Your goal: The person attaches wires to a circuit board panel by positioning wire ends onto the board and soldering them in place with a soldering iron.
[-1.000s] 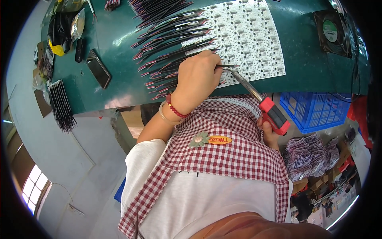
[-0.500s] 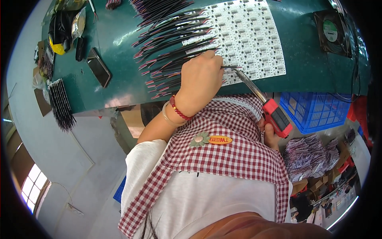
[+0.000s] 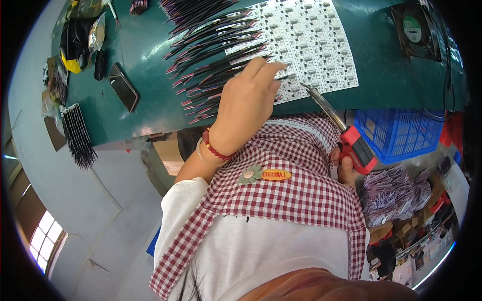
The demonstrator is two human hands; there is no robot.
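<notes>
My left hand (image 3: 248, 95) is over the near left part of a white sheet of circuit boards (image 3: 316, 45), with its index finger stretched out and apart from the thumb. A short dark wire end (image 3: 286, 77) shows on the sheet between those fingers. Rows of black wires with reddish ends (image 3: 216, 47) lie along the sheet's left side, some partly under my hand. In my right hand (image 3: 346, 170) is a soldering iron (image 3: 354, 145) with a red and black handle. Its bent tip is over the sheet's near edge, a little right of the wire end. My apron hides part of the right hand.
A phone (image 3: 123, 87) lies on the green table (image 3: 150, 108) at left, near a hanging wire bundle (image 3: 78, 135). A square black fan (image 3: 414, 31) is at the far right. Below the table's right side sit a blue crate (image 3: 396, 133) and heaped wire bundles (image 3: 394, 195).
My left hand has opened off the wire it was pinching and shifted slightly left, its index finger now extended. The iron's tip has lifted away from the wire, to the right.
</notes>
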